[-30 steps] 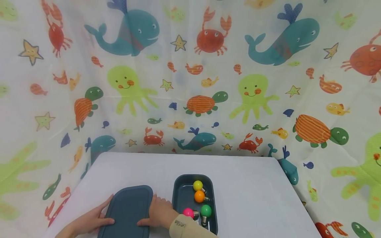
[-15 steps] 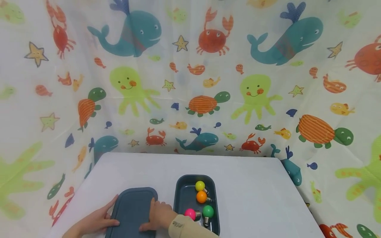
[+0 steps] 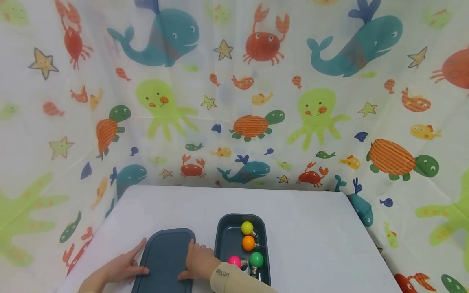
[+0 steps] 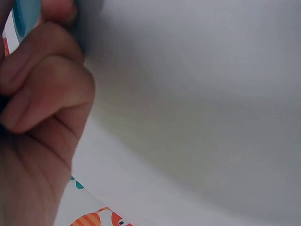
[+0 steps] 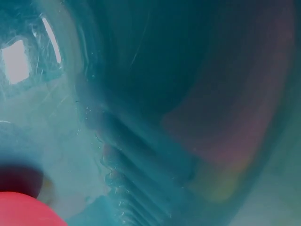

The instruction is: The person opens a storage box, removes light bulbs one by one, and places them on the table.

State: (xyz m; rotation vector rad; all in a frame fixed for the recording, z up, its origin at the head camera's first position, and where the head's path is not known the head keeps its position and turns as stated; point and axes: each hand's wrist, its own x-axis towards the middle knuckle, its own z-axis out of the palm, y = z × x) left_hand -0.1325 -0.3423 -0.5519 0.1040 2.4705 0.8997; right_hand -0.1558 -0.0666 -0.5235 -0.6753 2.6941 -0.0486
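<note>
A flat dark blue-grey lid (image 3: 165, 256) with rounded corners lies near the table's front, its near end cut off by the frame. At its left edge my left hand (image 3: 122, 266) grips it, thumb on top. In the left wrist view some fingers (image 4: 59, 84) of that hand are curled. My right hand (image 3: 201, 260) holds the lid's right edge, thumb on top and index finger along the side. Whether anything lies under the lid is hidden. Beside the right hand stands a dark tray (image 3: 230, 240) with yellow (image 3: 247, 228), orange (image 3: 248, 243), pink (image 3: 234, 261) and green (image 3: 256, 259) light bulbs.
The white table (image 3: 311, 236) extends to the right and behind the tray. A curtain (image 3: 212, 118) printed with sea animals hangs around it. My right sleeve (image 3: 238, 280) covers the tray's near left part. The right wrist view is blurred, with teal surfaces close up.
Between both hands the lid has shifted slightly right, nearer the tray. The head view has moved a little. The bulbs keep their places in the tray.
</note>
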